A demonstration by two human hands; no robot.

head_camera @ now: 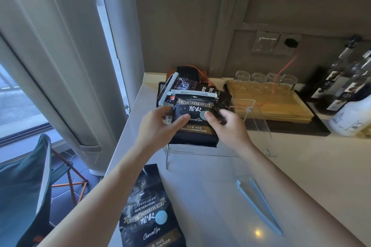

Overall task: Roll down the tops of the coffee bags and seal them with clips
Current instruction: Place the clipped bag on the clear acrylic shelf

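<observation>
Head view, both hands, left (158, 124), right (228, 126), outstretched, gripping clipped coffee bag (193, 120).

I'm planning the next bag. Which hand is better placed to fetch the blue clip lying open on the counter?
Probably the right hand. The open blue clip lies on the counter on its side, while the unsealed bag lies under the left hand. Both hands hold the clipped bag now.
</observation>
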